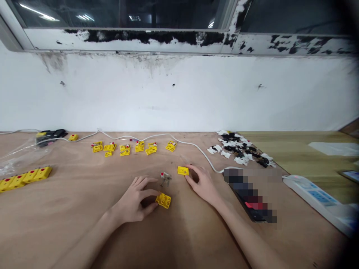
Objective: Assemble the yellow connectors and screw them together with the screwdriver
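1. Yellow case: (163, 200) on the table (70, 209), hollow side up. Long axis runs roughly left to right, right end tipped slightly toward the wearer.
2. Yellow cover: (183, 170) farther from the wearer and to the right of the case, the two apart. Long axis nearly straight left to right; shallow recess faces up.
3. Left hand: (134, 201) thumb and fingertips closed narrowly on the case's left end. Case sits to the right of this hand.
4. Right hand: (200, 183) thumb and forefinger pinch the cover's right end, a rounded gap behind the pinch. Cover lies to the left of this hand.
5. Small metal parts (166, 178) with a red button, loose between the hands, just beyond the case.
6. Containers: the case shows moulded partitions inside; too small to tell what, if anything, sits in them. Opened yellow shells (151, 150) in a row near the white cable, several with red buttons and metal bits. Clear plastic bag (6, 167) at far left; contents cannot be told.
7. Closed yellow blocks (30, 176) line up end to end in front of the bag.
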`<state>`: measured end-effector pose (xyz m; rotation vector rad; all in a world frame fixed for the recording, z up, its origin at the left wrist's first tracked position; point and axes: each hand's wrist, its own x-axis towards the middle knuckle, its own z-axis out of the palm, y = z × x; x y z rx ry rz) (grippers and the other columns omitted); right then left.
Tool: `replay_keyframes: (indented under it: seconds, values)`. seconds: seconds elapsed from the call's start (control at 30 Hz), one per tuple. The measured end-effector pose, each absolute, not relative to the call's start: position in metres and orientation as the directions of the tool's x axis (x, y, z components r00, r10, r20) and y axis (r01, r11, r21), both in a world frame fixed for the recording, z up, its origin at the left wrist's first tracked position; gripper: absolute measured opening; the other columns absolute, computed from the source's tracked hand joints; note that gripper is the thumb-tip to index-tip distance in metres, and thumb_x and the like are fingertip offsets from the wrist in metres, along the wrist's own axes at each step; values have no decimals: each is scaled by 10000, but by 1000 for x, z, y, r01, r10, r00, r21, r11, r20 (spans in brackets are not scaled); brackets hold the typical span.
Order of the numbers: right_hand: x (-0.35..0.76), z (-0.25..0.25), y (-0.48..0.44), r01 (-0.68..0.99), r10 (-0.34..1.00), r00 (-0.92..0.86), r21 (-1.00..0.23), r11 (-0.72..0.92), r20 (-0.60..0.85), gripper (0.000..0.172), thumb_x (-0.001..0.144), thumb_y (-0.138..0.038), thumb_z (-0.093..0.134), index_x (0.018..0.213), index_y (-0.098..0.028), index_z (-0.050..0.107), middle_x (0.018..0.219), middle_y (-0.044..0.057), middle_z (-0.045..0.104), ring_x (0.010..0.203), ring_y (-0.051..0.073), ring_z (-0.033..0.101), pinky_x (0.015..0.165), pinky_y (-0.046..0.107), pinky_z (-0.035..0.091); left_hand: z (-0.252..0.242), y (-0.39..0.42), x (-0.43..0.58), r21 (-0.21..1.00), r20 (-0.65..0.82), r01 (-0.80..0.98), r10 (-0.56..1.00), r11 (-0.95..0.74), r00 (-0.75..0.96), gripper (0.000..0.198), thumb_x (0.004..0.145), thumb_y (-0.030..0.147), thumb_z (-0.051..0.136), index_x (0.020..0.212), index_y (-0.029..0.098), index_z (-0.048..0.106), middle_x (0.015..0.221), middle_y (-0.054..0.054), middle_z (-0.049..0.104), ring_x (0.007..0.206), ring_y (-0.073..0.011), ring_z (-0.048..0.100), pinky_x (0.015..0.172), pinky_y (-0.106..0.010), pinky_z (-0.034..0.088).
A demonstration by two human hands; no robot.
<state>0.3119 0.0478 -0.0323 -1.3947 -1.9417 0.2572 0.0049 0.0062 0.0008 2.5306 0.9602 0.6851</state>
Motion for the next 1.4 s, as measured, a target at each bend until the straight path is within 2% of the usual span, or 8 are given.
replay_keyframes:
  seconds: [0.23,0.37,0.6,0.8,1.0,1.17,1.3,1.4]
  values:
    - [308,-31,46,672,882,-92,-625,397,461,374,954,-349,533,1306,-224,545,1285,121,648,1216,278,583,1067,494,435,0,-6,17,518,356,403,619,-754,700,189,817,290,736,1004,262,722,1279,-72,582,1223,-270,513,1035,-436,412]
    - [301,-22,38,600,887,-65,-692,400,456,352,1020,-355,420,1337,-223,497,1242,111,679,1189,250,612,1058,464,449,2,-11,22,514,359,409,622,-754,696,127,839,305,728,955,252,721,1198,-70,612,1179,-262,533,1011,-429,427]
    - [287,-8,21,580,851,-154,-651,490,503,272,1018,-350,462,1209,-241,622,1119,86,719,1041,241,669,924,395,522,-5,-8,23,470,365,545,715,-694,596,166,907,319,653,1053,290,728,1070,-69,633,999,-234,573,884,-421,449]
    - [277,-8,15,541,865,-187,-686,487,466,225,1003,-317,502,1143,-236,657,1077,75,739,987,228,698,900,375,536,-12,-2,22,451,372,655,795,-606,479,200,913,301,635,1092,285,724,1041,-74,627,978,-241,564,846,-407,456]
    - [276,-8,12,490,880,-237,-731,475,413,231,1001,-346,510,1110,-241,685,1000,61,756,945,223,708,877,364,543,-8,-3,22,472,370,628,786,-619,496,202,914,269,619,1095,263,709,1078,-78,634,1010,-241,563,874,-414,452]
    - [279,-8,13,438,895,-147,-784,440,420,253,998,-381,511,1070,-224,696,858,45,754,826,214,711,812,354,557,-5,-2,21,514,362,573,767,-638,530,199,898,255,628,1089,254,683,1165,-78,649,1087,-251,566,932,-426,444]
    - [279,-8,16,487,886,-84,-757,436,457,227,976,-375,545,1062,-229,696,970,64,751,889,227,703,840,374,555,-2,-3,22,548,354,519,744,-656,566,155,887,244,636,1040,248,665,1123,-63,699,1100,-246,592,971,-437,427]
    - [278,-6,18,544,875,-179,-696,469,449,211,968,-338,555,1075,-236,705,1029,77,723,935,235,682,819,368,550,0,-4,22,570,347,496,739,-655,578,182,857,216,645,1037,242,649,1084,-59,719,1061,-239,624,980,-441,426]
